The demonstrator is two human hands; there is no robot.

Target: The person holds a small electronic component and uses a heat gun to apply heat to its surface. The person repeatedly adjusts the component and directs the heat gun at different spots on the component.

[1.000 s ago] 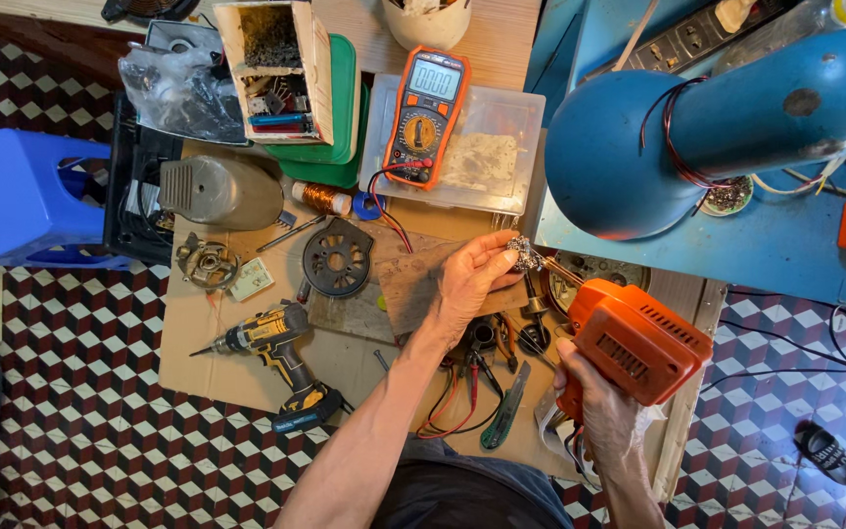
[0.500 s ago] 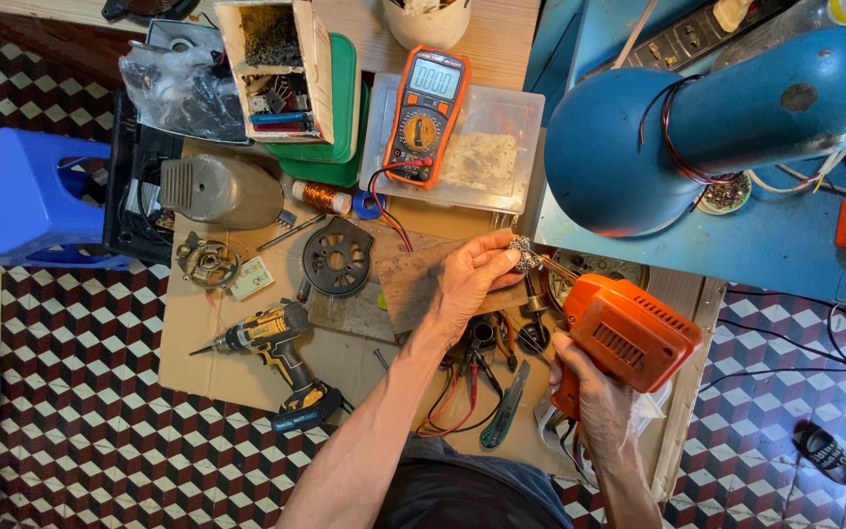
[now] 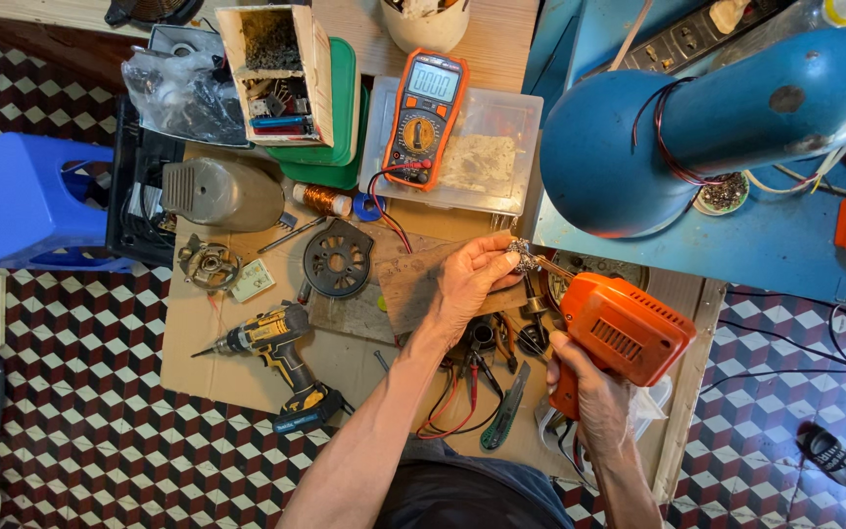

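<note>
Orange soldering gun (image 3: 624, 333), gripped by the right hand (image 3: 585, 392), points its tip at a small metal part (image 3: 521, 253) that the left hand (image 3: 472, 279) pinches between fingertips over the cardboard-covered tabletop (image 3: 198, 362), right of the black round motor plate (image 3: 338, 258). Compared with the earlier frames, little has changed: both hands have kept their grips, with gun and part sitting a touch left, so the tip stays at the part. Farther off lie a yellow cordless drill (image 3: 276, 362) at near left and an orange multimeter (image 3: 425, 118) at the far side.
</note>
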